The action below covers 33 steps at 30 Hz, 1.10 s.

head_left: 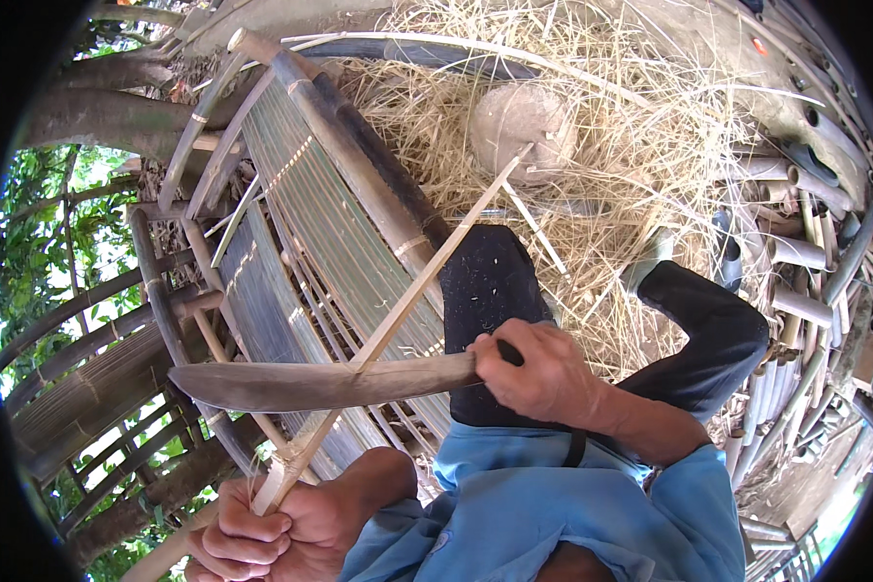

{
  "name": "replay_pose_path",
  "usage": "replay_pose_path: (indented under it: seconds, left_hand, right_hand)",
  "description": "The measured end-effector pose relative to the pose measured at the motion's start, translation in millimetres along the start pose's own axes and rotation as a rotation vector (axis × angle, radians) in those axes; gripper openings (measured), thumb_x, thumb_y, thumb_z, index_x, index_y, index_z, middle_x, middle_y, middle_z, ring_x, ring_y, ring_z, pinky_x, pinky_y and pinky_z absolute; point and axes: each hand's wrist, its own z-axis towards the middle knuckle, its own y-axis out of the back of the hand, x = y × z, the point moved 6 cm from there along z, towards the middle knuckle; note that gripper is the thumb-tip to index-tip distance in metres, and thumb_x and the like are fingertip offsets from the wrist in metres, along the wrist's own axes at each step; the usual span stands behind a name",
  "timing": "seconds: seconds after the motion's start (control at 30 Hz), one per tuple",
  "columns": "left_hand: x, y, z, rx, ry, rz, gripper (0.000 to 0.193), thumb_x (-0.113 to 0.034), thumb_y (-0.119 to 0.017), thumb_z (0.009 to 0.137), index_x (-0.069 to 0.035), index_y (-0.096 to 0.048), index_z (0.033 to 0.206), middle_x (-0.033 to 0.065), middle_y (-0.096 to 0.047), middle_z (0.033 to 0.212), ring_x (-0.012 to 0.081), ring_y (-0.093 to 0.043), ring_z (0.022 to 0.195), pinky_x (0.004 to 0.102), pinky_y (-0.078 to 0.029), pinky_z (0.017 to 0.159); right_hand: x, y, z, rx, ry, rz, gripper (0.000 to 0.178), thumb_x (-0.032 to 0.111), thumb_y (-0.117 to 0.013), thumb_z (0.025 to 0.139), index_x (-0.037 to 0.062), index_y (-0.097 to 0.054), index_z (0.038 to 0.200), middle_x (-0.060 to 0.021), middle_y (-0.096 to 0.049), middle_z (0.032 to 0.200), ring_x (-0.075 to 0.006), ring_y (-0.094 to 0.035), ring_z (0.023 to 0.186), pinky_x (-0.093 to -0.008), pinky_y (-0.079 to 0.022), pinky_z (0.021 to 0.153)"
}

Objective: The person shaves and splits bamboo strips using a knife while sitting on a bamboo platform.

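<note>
My right hand [543,373] is closed around the dark handle of a machete [272,386], whose broad blade points left. The blade lies across a long pale bamboo strip [446,252], touching it at about the middle of the blade. My left hand [281,529] grips the near end of that strip in a fist at the lower left. From there the strip slants up and away, its far end over a round wooden block [522,131]. The near part of the strip looks split and frayed.
A slatted bamboo bench [330,204] stands left of my legs. Shavings [640,136] cover the ground ahead around the block. Cut bamboo tubes [795,252] are piled at the right. A bamboo railing [97,369] and leafy plants are at far left.
</note>
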Motion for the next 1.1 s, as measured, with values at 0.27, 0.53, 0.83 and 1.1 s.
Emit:
replay_pose_path:
  seconds: [0.27,0.53,0.83,1.1]
  left_hand:
    - [-1.8,1.6,-5.6,0.005,-0.011,0.004,0.031,-0.031,-0.059,0.100,-0.010,-0.047,0.081,-0.0036,-0.040,0.061,0.0061,-0.029,0.045,0.0246,-0.024,0.043]
    - [16.0,-19.2,-5.2,-0.022,-0.027,0.025,0.037,-0.047,-0.044,0.107,-0.015,-0.050,0.089,-0.0067,-0.035,0.067,0.0055,-0.023,0.045,0.0224,-0.020,0.040]
    - [22.0,-8.8,7.4,-0.009,0.011,0.028,0.037,-0.043,-0.044,0.108,-0.015,-0.048,0.083,-0.0072,-0.032,0.062,0.0046,-0.026,0.046,0.0224,-0.022,0.042]
    - [31.7,-4.0,25.8,0.078,0.118,0.068,0.040,-0.042,-0.041,0.109,-0.015,-0.046,0.080,-0.0072,-0.030,0.062,0.0049,-0.025,0.046,0.0226,-0.022,0.042]
  right_hand:
    - [-114.5,-5.7,-62.0,0.165,-0.484,-0.223,0.010,0.016,-0.062,0.094,0.0111,-0.056,0.099,-0.0140,-0.062,0.078,-0.0324,-0.065,0.057,-0.0445,-0.052,0.047]
    - [-96.2,-30.4,-4.8,0.041,-0.105,-0.094,0.011,0.014,-0.061,0.091,0.0058,-0.055,0.097,-0.0156,-0.059,0.075,-0.0287,-0.064,0.056,-0.0413,-0.053,0.047]
    - [-187.3,-70.5,-16.5,0.179,-0.162,-0.071,0.019,0.023,-0.054,0.100,0.0055,-0.051,0.109,-0.0221,-0.061,0.080,-0.0364,-0.065,0.062,-0.0447,-0.052,0.047]
    - [-282.1,-97.4,-27.9,0.126,-0.443,-0.105,0.017,0.017,-0.061,0.091,0.0109,-0.050,0.103,-0.0209,-0.063,0.084,-0.0368,-0.064,0.056,-0.0463,-0.054,0.050]
